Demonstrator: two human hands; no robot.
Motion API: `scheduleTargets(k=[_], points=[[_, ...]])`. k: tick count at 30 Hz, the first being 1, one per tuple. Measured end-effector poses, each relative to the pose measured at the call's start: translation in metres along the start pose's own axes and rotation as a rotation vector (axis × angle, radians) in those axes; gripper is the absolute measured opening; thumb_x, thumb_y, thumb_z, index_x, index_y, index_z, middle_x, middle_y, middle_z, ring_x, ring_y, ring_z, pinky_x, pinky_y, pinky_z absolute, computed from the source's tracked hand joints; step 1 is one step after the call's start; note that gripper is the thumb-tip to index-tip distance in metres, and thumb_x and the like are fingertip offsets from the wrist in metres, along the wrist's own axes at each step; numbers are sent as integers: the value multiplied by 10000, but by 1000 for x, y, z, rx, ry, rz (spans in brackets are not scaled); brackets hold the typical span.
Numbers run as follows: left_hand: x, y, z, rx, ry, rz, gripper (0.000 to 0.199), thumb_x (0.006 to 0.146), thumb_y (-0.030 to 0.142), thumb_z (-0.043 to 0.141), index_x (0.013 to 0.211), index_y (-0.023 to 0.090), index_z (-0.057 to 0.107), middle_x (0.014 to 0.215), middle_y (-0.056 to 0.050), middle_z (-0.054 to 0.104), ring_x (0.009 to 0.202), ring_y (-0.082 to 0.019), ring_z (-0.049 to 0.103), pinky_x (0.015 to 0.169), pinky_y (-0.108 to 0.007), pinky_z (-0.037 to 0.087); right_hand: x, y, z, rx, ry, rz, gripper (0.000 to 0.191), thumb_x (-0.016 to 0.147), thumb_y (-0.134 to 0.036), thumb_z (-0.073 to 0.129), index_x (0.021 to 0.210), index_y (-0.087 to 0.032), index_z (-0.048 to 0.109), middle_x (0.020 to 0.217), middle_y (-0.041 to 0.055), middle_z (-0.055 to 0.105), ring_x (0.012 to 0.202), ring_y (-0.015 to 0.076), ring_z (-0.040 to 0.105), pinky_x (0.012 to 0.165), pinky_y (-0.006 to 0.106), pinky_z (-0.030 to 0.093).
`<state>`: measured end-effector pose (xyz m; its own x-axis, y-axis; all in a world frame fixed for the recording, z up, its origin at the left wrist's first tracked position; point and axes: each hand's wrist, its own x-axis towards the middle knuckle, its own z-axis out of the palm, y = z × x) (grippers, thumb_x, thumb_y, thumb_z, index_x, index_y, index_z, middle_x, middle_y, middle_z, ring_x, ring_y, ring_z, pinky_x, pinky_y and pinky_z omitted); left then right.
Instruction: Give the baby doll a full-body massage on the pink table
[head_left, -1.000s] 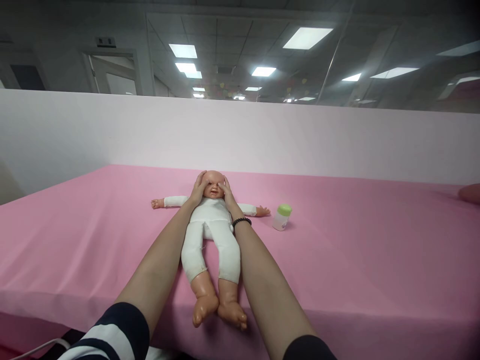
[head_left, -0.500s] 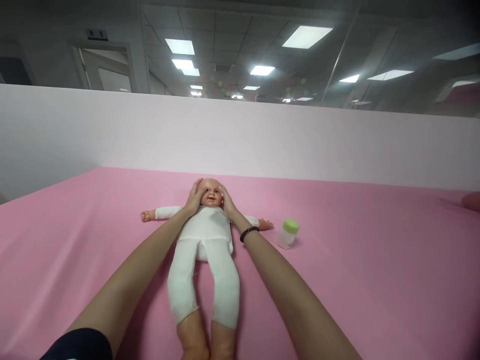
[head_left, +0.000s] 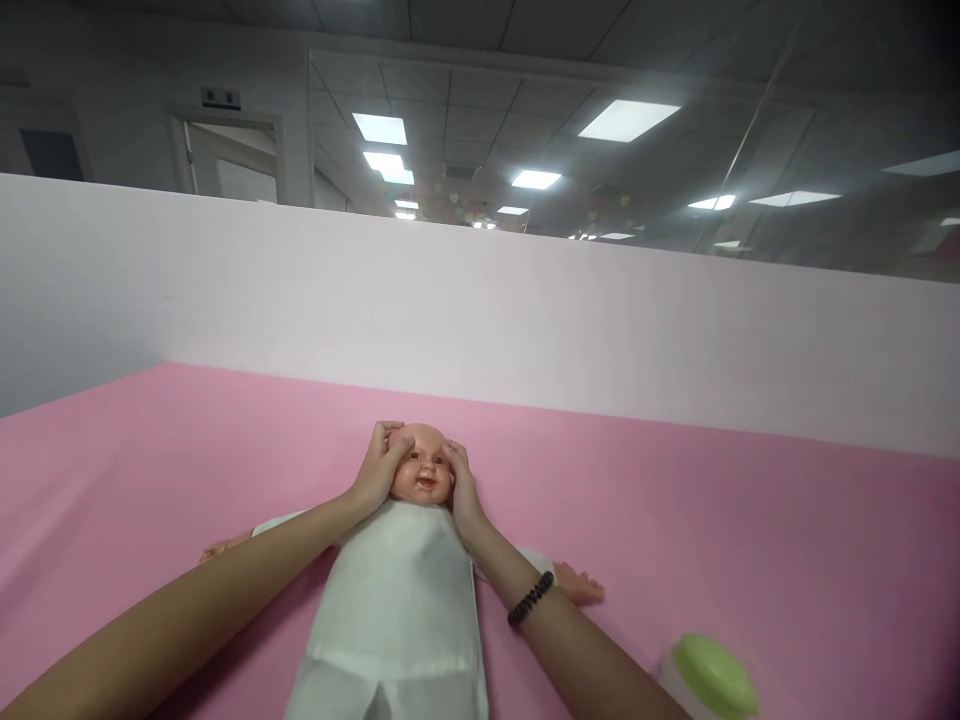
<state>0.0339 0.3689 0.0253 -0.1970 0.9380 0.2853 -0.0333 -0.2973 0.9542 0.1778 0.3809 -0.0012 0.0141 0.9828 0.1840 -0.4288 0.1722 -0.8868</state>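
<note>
A baby doll in a white cloth suit lies on its back with its arms spread out. Its bald head rests between my two hands, face up. My left hand cups the left side of the head, the thumb lying on the brow and the fingers curled at the crown. On the opposite side my right hand presses along the cheek and temple, fingertips near the eye. A dark beaded bracelet circles my right wrist. The doll's lower legs are out of view.
The doll lies on a pink sheet. A bottle with a green lid stands beside my right forearm, partly cut off. Behind runs a low white wall, with glass, a doorway and ceiling lights beyond it.
My view has come closer to the doll, so it appears larger and lower. Both hands stay on its head. The bottle now sits at the lower edge of the view.
</note>
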Motion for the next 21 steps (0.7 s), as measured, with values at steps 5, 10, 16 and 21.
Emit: scheduleTargets(k=[5,10,16,21], points=[[-1,-4,2,-36,-111,-28,450,809,492,709,1206,316,592,1286,-64,627,1224,-277,612,1064,-422,498,-11,-11,5,106,111,159,457,682,-538,746,1037,-280,616,1044,30,708,1089,282,668,970,418,565],[-9,1,-3,5,-161,10,583,781,474,784,1329,346,630,1456,-68,574,1383,-317,520,1139,-455,462,-21,-21,2,70,18,172,637,686,-448,794,1274,-318,586,1302,34,663,1248,285,625,1055,427,548],[-11,10,-2,-27,-177,-55,584,758,483,799,1296,334,625,1365,-58,630,1261,-310,614,1049,-447,539,-24,-24,0,-21,-34,136,681,772,-446,774,1411,-355,556,1498,-6,541,1411,260,505,1178,417,467],[-11,12,-2,-55,-157,-94,588,744,423,777,1300,316,620,1330,-54,649,1221,-301,636,1012,-416,558,-21,-18,-1,-23,-39,142,646,811,-453,742,1420,-343,557,1457,1,583,1378,266,538,1149,420,495]])
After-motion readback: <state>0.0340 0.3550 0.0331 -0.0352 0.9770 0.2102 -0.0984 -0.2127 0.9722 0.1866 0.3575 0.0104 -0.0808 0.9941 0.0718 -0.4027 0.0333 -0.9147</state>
